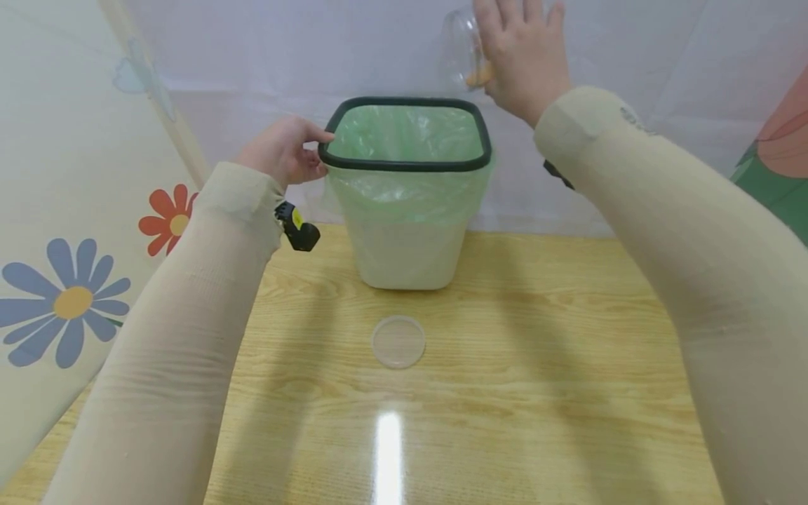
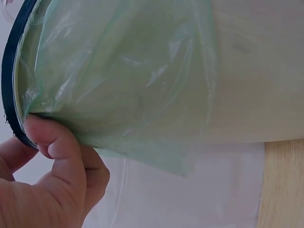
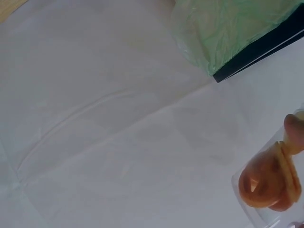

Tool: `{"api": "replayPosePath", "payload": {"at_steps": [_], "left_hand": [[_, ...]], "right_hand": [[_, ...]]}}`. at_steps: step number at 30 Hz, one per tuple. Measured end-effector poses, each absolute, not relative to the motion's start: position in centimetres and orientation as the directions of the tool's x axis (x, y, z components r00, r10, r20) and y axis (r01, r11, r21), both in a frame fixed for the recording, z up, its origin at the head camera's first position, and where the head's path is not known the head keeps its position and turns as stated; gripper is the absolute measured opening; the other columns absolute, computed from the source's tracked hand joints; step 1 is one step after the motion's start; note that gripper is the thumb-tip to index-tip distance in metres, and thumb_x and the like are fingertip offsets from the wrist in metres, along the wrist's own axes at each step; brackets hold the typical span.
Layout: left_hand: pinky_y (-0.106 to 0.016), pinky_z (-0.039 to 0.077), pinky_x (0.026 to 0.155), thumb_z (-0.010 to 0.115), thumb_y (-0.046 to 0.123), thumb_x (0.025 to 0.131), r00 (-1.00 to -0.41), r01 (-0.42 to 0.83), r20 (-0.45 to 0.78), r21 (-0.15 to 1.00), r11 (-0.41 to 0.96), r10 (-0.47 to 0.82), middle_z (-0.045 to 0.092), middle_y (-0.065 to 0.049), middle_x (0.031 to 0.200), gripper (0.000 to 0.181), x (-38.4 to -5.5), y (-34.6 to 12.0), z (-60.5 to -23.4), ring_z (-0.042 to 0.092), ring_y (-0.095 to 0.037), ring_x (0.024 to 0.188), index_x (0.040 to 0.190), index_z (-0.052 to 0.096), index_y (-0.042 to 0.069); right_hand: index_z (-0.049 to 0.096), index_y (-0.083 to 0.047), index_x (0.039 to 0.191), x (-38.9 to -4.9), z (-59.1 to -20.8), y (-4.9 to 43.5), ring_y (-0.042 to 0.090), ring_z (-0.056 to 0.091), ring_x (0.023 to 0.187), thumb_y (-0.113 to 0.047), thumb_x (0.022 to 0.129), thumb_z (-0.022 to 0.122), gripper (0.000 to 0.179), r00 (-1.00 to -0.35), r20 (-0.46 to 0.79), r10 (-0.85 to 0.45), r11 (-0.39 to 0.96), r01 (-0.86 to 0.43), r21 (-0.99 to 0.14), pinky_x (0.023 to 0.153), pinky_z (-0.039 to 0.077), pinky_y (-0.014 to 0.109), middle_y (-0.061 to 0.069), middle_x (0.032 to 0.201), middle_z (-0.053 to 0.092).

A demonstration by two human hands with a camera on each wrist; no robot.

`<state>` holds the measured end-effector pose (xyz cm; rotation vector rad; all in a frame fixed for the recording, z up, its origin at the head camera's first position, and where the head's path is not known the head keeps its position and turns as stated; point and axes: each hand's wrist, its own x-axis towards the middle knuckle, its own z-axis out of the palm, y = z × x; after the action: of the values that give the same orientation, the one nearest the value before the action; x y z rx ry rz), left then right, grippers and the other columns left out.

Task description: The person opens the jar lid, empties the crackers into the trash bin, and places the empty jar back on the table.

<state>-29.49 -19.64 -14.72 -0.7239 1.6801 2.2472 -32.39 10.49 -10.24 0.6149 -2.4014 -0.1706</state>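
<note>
A clear plastic jar (image 1: pixel 459 45) with glossy orange-brown pieces (image 3: pixel 263 180) inside is gripped by the right hand (image 1: pixel 524 63), well left of which the left hand (image 1: pixel 287 151) pinches the black rim (image 1: pixel 407 166) of a pale bin (image 1: pixel 407 256) lined with a green bag (image 1: pixel 404 130), a clear round lid (image 1: pixel 398 341) lying below both hands on the worktop (image 1: pixel 480 421).

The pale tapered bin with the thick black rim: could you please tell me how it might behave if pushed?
The bin might tip, since its base is narrower than its top. Its thin green plastic liner would probably crumple, being already wrinkled.
</note>
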Motion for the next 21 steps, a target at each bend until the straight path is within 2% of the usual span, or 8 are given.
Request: {"api": "replayPosePath", "payload": {"at_steps": [8, 11, 16, 21], "left_hand": [[-0.026, 0.044, 0.057, 0.056, 0.013, 0.102, -0.837, -0.488, -0.538, 0.817, -0.307, -0.100, 0.041, 0.002, 0.123, 0.060, -29.58, -19.52, -14.72, 0.045, -0.007, 0.092, 0.150, 0.031, 0.039], [-0.026, 0.043, 0.056, 0.056, 0.013, 0.102, -0.838, -0.487, -0.536, 0.820, -0.301, -0.103, 0.042, 0.002, 0.117, 0.059, -29.63, -19.57, -14.72, 0.045, -0.007, 0.090, 0.149, 0.032, 0.039], [-0.027, 0.041, 0.054, 0.056, 0.011, 0.102, -0.841, -0.484, -0.532, 0.821, -0.302, -0.099, 0.041, 0.000, 0.105, 0.056, -29.65, -19.67, -14.69, 0.044, -0.010, 0.078, 0.146, 0.032, 0.037], [-0.027, 0.041, 0.054, 0.056, 0.010, 0.102, -0.841, -0.482, -0.532, 0.821, -0.306, -0.100, 0.040, 0.000, 0.104, 0.053, -29.59, -19.64, -14.69, 0.043, -0.010, 0.079, 0.144, 0.035, 0.034]], "right_hand": [[0.009, -0.007, 0.160, -32.47, -10.33, 10.81, 0.048, 0.007, 0.151, -0.011, 0.093, 0.064, 0.087, -0.668, 0.549, -0.502, 0.865, -0.398, 0.305, 0.115, 0.007, 0.071, 0.021, 0.167, 0.007], [0.010, -0.008, 0.160, -32.41, -10.28, 10.85, 0.047, 0.004, 0.152, -0.010, 0.093, 0.062, 0.085, -0.671, 0.537, -0.511, 0.860, -0.412, 0.303, 0.115, 0.004, 0.071, 0.020, 0.167, 0.006], [0.008, -0.009, 0.161, -32.32, -10.20, 10.82, 0.045, 0.002, 0.153, -0.009, 0.095, 0.058, 0.082, -0.678, 0.527, -0.512, 0.859, -0.403, 0.316, 0.116, 0.001, 0.070, 0.018, 0.168, 0.003], [0.004, -0.009, 0.161, -32.27, -10.19, 10.80, 0.044, -0.003, 0.153, -0.009, 0.098, 0.055, 0.081, -0.702, 0.502, -0.505, 0.861, -0.374, 0.344, 0.116, -0.002, 0.069, 0.017, 0.168, -0.002]]}}
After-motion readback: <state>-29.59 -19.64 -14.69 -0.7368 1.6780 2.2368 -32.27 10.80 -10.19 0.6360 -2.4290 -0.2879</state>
